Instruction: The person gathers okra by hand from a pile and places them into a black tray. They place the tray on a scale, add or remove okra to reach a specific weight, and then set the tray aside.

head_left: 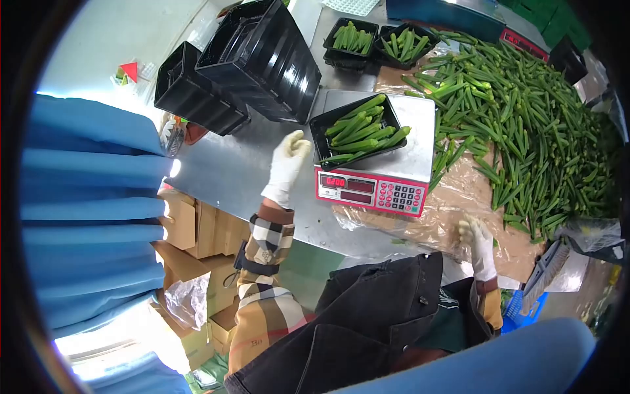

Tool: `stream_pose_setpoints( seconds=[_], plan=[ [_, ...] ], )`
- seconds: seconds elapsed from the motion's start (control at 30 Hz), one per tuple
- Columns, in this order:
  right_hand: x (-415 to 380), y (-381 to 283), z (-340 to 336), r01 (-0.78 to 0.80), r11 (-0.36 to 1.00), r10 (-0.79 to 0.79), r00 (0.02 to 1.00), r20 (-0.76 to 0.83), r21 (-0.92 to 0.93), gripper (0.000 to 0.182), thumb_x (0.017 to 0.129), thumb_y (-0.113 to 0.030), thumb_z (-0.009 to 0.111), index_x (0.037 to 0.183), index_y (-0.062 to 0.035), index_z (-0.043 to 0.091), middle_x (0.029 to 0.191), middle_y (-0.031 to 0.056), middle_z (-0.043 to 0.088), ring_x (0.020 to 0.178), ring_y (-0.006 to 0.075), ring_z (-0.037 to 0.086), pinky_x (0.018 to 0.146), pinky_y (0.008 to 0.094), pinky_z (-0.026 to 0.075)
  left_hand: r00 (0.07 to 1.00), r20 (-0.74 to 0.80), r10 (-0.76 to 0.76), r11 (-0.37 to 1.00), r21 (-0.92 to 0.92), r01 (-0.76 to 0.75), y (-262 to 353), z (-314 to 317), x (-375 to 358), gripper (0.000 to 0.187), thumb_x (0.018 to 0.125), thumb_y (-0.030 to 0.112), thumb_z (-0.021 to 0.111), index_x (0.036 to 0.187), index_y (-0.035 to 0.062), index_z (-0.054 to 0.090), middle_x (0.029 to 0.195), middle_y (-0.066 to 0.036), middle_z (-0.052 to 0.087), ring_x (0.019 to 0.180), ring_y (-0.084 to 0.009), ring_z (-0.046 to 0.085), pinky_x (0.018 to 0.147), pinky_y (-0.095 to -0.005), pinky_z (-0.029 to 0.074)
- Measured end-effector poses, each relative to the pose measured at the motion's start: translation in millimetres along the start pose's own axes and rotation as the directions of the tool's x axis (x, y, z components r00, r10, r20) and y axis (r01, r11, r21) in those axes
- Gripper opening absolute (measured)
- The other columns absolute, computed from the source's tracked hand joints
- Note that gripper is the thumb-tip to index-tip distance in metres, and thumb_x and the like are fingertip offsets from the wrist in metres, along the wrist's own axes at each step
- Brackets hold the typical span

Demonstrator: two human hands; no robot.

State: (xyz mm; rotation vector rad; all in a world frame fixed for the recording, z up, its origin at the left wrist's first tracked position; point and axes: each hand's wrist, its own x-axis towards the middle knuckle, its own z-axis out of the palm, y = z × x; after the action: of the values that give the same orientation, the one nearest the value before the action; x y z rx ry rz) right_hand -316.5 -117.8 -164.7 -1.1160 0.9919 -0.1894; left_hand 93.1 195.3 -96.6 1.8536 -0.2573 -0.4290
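Note:
My left hand [287,167], in a white glove, is just left of a black tray [319,134], with its fingers loosely bent and nothing in them. The tray holds several okra pods [359,131] and sits tilted on the scale's metal plate. Red digits on the scale [371,192] seem to read 0.200. My right hand [479,248], also gloved, is low on the right over the plastic-covered cardboard [426,230]. Its fingers are slightly curled, and I see nothing in them. A big heap of okra [525,125] spreads to the right of the scale.
Stacked black trays [262,65] stand behind my left hand. Two okra-filled trays, one on the left [352,41] and one on the right [405,46], are behind the scale. Cardboard boxes [197,226] are below the table's left edge. A blue basket [525,312] is at lower right.

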Motion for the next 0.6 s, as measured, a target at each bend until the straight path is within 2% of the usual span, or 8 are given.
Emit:
stream_pose_setpoints(
  seconds=[0.1,0.2,0.3,0.37,0.5,0.53,0.57,0.6],
  plan=[
    [28,-46,41,0.242,0.957,-0.226,0.967,0.115,-0.160,0.039,0.097,-0.015,0.060,0.135,-0.0028,0.056,0.120,0.0060,0.066,0.101,0.0122,0.062,0.085,0.0261,0.051,0.988,0.116,0.104,0.985,-0.152,-0.086,-18,32,6,0.060,0.085,-0.003,0.066,0.141,-0.0064,0.044,0.106,-0.006,0.066,0.084,-0.0081,0.062,0.078,-0.0208,0.051],
    [43,-93,100,0.533,0.826,-0.497,0.842,0.209,-0.182,0.056,0.093,-0.008,0.064,0.145,-0.0040,0.045,0.129,0.0074,0.060,0.104,0.0129,0.060,0.091,0.0276,0.050,0.989,0.093,0.115,0.992,0.042,-0.120,-17,52,-3,0.067,0.081,-0.006,0.064,0.145,-0.0025,0.041,0.099,-0.003,0.065,0.071,-0.0038,0.057,0.069,-0.0197,0.050],
    [47,-127,144,0.689,0.651,-0.633,0.724,0.273,-0.319,0.065,0.086,-0.006,0.069,0.146,-0.0153,0.047,0.111,0.0038,0.059,0.087,0.0138,0.058,0.084,0.0285,0.051,0.991,0.096,0.093,0.985,0.136,-0.106,-4,68,-23,0.066,0.081,-0.003,0.068,0.143,0.0013,0.045,0.095,-0.004,0.065,0.072,-0.0056,0.058,0.073,-0.0234,0.052],
    [61,-126,145,0.681,0.411,-0.611,0.699,0.371,-0.607,0.056,0.084,-0.005,0.071,0.137,-0.0137,0.056,0.103,0.0018,0.058,0.082,0.0134,0.056,0.078,0.0295,0.051,0.992,0.119,0.042,0.994,0.099,-0.054,15,74,-35,0.063,0.084,-0.001,0.068,0.143,0.0020,0.045,0.101,-0.006,0.064,0.077,-0.0070,0.059,0.075,-0.0240,0.052],
    [57,-138,129,0.610,0.657,-0.534,0.792,0.298,-0.444,0.032,0.085,-0.005,0.071,0.116,-0.0098,0.067,0.098,-0.0004,0.064,0.079,0.0090,0.056,0.073,0.0243,0.048,0.995,0.063,0.082,0.983,-0.168,-0.070,-8,57,-30,0.059,0.090,0.001,0.066,0.144,0.0034,0.043,0.109,-0.007,0.063,0.086,-0.0091,0.059,0.080,-0.0235,0.052],
    [50,-148,124,0.622,0.752,-0.582,0.782,0.223,-0.218,0.024,0.087,-0.005,0.070,0.110,-0.0083,0.068,0.094,-0.0021,0.066,0.077,0.0073,0.058,0.071,0.0213,0.047,0.997,0.025,0.076,0.983,-0.171,-0.070,-5,48,-30,0.058,0.090,0.001,0.066,0.143,0.0028,0.044,0.109,-0.007,0.062,0.086,-0.0090,0.059,0.081,-0.0233,0.052],
    [30,-170,118,0.638,0.739,-0.629,0.769,0.116,-0.216,0.020,0.089,-0.005,0.069,0.109,-0.0069,0.068,0.094,-0.0023,0.065,0.078,0.0073,0.059,0.070,0.0199,0.046,0.998,-0.014,0.069,0.983,-0.171,-0.070,-2,38,-30,0.057,0.090,0.000,0.065,0.143,0.0021,0.045,0.109,-0.006,0.062,0.087,-0.0090,0.059,0.081,-0.0231,0.052],
    [30,-176,92,0.400,0.916,-0.400,0.916,0.003,-0.026,0.018,0.091,-0.008,0.066,0.109,-0.0056,0.066,0.093,-0.0004,0.064,0.078,0.0093,0.060,0.069,0.0205,0.047,0.994,-0.057,0.091,0.968,-0.230,-0.102,-3,28,-28,0.053,0.090,-0.001,0.064,0.140,0.0015,0.047,0.109,-0.006,0.063,0.088,-0.0094,0.060,0.081,-0.0237,0.052]
  ],
)
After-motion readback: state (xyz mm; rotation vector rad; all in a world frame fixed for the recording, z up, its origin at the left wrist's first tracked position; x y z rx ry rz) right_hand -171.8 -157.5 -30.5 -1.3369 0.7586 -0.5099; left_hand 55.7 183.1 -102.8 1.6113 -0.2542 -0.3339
